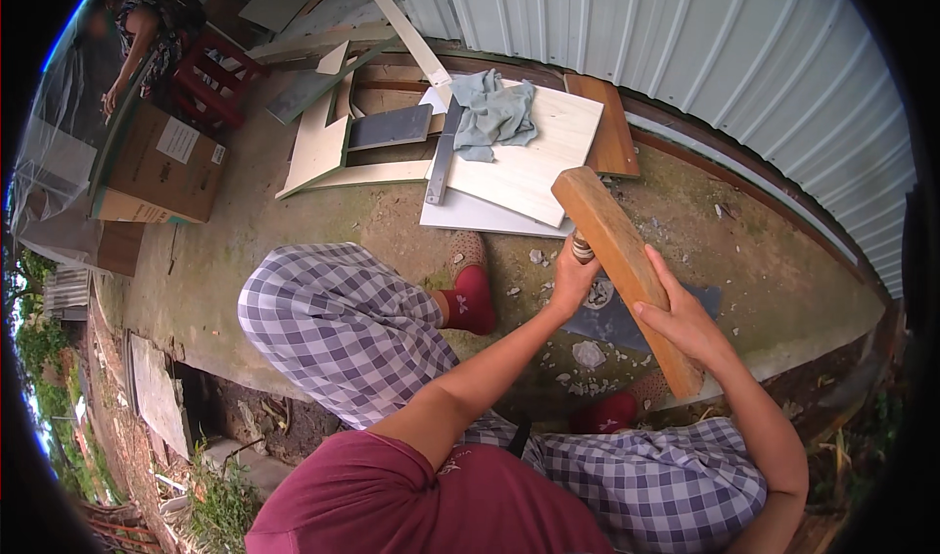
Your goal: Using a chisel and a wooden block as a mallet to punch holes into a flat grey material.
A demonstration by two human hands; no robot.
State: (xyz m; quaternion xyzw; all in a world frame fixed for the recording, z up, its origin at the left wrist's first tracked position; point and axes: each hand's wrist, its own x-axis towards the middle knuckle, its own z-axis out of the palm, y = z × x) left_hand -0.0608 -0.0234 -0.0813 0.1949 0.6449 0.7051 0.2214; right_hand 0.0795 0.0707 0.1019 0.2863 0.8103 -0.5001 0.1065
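Note:
My right hand (682,317) is wrapped round a thick, long wooden block (627,260), held slantwise in front of me. Close against the block's left side, my left hand (573,278) is closed on a short handle with a ringed, shiny end (583,248). What the handle belongs to is hidden behind the hand and the block. Beneath them, a dark grey flat sheet (627,327) lies on the ground, partly covered from view by the block. A whitish broken lump (588,355) and several small pale fragments are scattered near it.
Ahead lie stacked pale boards (548,167) with a grey-green cloth (493,113) on top. Wooden frame pieces (318,157) lie farther left. A cardboard box (162,167), a red plastic stool (211,79) and another person (147,30) are at far left. Corrugated metal wall (705,54) borders the right.

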